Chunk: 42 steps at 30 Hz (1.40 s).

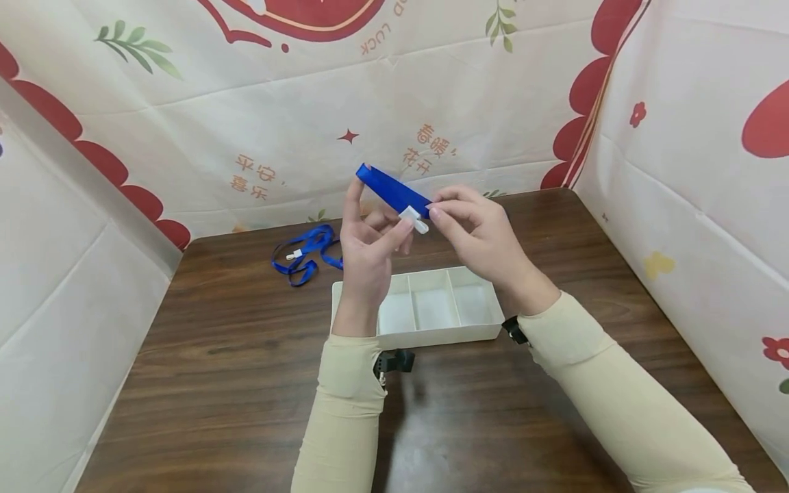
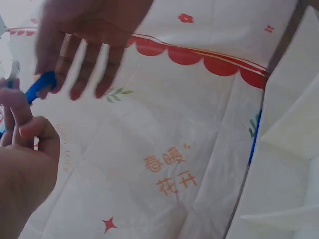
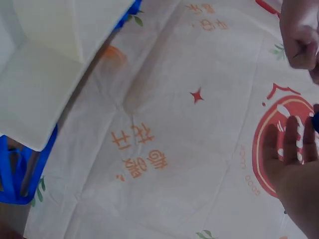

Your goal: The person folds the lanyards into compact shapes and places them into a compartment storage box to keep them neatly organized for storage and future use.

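Observation:
A blue lanyard [image 1: 392,190] with a white plastic clip [image 1: 414,219] is held up above the tray, its strap folded into a flat, taut loop. My left hand [image 1: 370,239] holds it, index finger raised inside the loop's upper end and thumb against the clip. At the lower end, the thumb and fingertips of my right hand [image 1: 483,229] pinch the strap. The left wrist view shows part of the blue strap [image 2: 41,87] between both hands. In the right wrist view, my right hand [image 3: 299,172] has its other fingers extended.
Below the hands, a white compartment tray [image 1: 437,335] stands on the brown wooden table [image 1: 246,383]. Left of it lies another blue lanyard [image 1: 314,236] in loose loops, with a white clip. Printed cloth walls [image 1: 296,123] border the table at the back and sides.

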Each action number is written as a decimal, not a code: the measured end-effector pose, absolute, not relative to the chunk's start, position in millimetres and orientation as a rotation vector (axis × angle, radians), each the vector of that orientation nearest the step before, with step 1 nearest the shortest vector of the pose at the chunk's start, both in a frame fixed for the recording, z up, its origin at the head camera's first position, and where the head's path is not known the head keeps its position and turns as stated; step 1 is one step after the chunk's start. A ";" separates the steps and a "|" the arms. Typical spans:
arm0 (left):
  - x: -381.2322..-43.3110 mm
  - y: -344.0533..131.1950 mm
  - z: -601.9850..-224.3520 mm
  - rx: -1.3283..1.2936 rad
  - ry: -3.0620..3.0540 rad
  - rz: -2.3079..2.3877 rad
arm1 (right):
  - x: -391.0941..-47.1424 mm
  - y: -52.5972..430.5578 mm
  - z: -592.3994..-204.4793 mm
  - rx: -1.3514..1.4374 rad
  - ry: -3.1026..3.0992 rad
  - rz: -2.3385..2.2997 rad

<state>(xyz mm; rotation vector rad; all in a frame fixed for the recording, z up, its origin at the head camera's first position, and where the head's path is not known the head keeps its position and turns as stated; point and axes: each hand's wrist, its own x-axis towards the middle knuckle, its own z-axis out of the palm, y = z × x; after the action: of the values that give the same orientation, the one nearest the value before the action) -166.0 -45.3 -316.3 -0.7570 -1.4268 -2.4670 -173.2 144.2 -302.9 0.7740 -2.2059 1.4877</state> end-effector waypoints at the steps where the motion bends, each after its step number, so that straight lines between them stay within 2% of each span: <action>1: -167.3 -44.3 -317.6 -0.723 -1.447 -2.460 | -172.2 143.1 -305.7 0.792 -2.165 1.475; 13: -168.8 -33.6 -327.0 -0.617 -1.536 -2.490 | -168.3 135.2 -320.6 0.816 -2.019 1.359; 25: -163.0 -33.7 -316.5 -0.606 -1.707 -2.376 | -164.8 134.4 -312.3 0.722 -1.996 1.640; 33: -160.5 -33.6 -314.8 -0.505 -1.888 -2.298 | -164.0 135.3 -314.7 0.668 -1.994 1.653; 42: -157.9 -39.8 -321.5 -0.548 -1.933 -2.275 | -148.0 141.3 -316.6 0.497 -2.138 1.747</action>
<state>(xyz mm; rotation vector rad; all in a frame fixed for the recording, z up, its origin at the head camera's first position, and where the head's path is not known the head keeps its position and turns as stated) -157.9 -39.8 -321.5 -0.5483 -1.9326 -2.2753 -148.0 141.3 -316.6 0.4972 -2.1383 1.7475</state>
